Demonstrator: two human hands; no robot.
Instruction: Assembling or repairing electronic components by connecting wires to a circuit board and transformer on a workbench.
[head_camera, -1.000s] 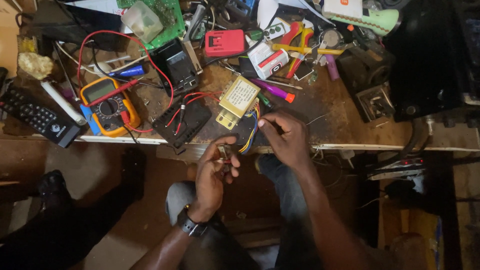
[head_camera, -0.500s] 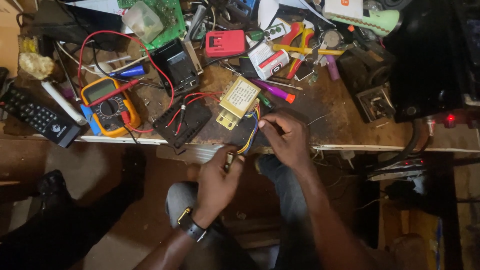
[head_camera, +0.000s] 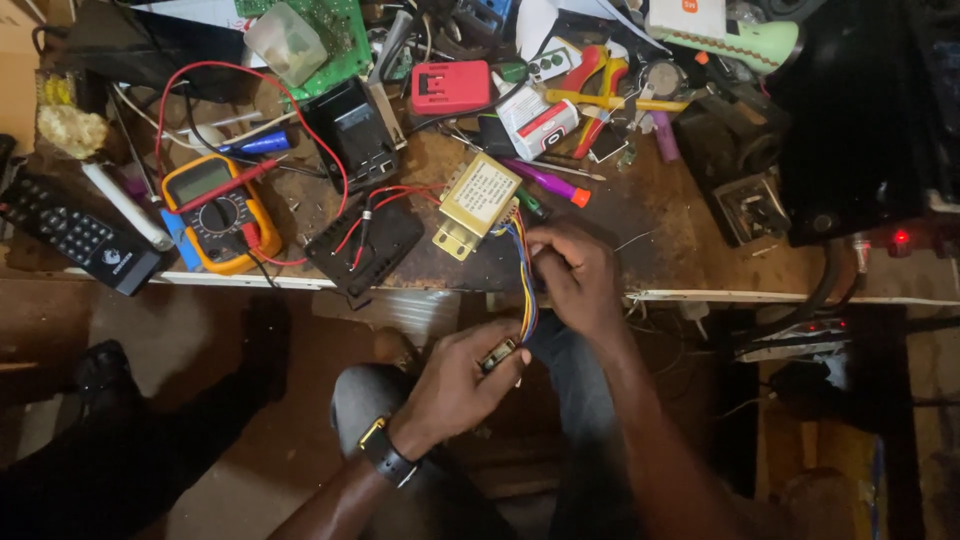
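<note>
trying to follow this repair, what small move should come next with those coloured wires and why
Probably pick one lead out of the coloured wires with the right hand. The bundle runs bunched together from the yellow transformer at the bench edge down to the left hand, which grips a small part at its lower end. I cannot tell whether any lead is already separated.

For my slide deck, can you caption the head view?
Left hand and right hand hold coloured wires from a yellow transformer at a cluttered workbench.
</note>
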